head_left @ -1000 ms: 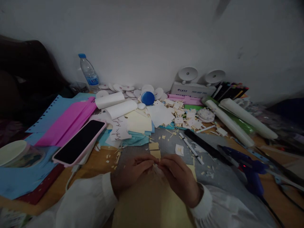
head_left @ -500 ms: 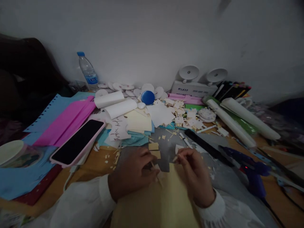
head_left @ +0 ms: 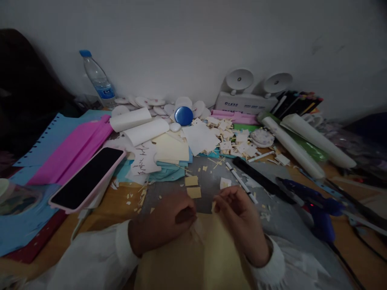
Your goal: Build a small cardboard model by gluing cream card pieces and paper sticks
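Observation:
A pale yellow sheet of paper [head_left: 208, 257] lies in front of me on the grey mat [head_left: 211, 183]. My left hand [head_left: 163, 223] rests on the sheet's left top edge, fingers curled closed against the paper. My right hand [head_left: 242, 221] is at the sheet's right top corner, fingers pinched together; what they pinch is too small to make out. Two small yellow paper squares [head_left: 192, 186] lie just beyond my hands. Both wrists wear white sleeves.
A phone in a pink case [head_left: 87, 177] lies at the left on pink and blue sheets. A water bottle [head_left: 97, 79] stands by the wall. White paper rolls [head_left: 302, 149], a pen [head_left: 240, 182], a blue glue gun [head_left: 311, 203] and many paper scraps crowd the table.
My hands were pinched together over the sheet a second ago, then drew apart. The left hand has curled into a fist on the paper. The view has tilted slightly.

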A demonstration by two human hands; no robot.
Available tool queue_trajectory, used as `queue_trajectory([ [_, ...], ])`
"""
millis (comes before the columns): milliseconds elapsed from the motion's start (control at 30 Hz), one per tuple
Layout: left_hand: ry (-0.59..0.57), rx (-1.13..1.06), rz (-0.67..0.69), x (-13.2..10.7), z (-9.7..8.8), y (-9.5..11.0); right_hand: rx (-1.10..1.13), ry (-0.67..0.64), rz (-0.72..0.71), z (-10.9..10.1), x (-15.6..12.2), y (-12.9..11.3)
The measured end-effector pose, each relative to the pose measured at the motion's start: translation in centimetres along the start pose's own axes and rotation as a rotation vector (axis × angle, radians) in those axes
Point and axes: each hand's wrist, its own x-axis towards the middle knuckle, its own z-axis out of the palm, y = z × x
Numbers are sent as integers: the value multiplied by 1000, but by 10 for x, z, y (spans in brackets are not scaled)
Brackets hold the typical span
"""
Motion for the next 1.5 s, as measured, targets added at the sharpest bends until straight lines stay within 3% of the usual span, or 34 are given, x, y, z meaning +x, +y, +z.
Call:
queue_trajectory([
  [133, -37, -22, -90, -2, 0, 3, -10, 46, -6, 4, -7, -4],
  [367, -205, 194, 141, -1, -7, 4, -39, 72, -70, 6, -9, -6],
  [833, -196, 167, 193, 0, -4, 0, -76, 83, -142, 10, -12, -4],
  [933, -166, 52, 126, -1, -4, 2, -77, 80, -149, 10, -13, -5],
  [1133, -171, -386, -169, -4, -2, 8, -82, 39, -202, 11, -18, -6],
  [1300, -186, -621, -253, -5, -1, 12, -89, -25, -209, 12, -22, -2],
  [1500, -174, -699, -276, -3, -1, 12, -93, -104, -195, 12, -26, 3],
])
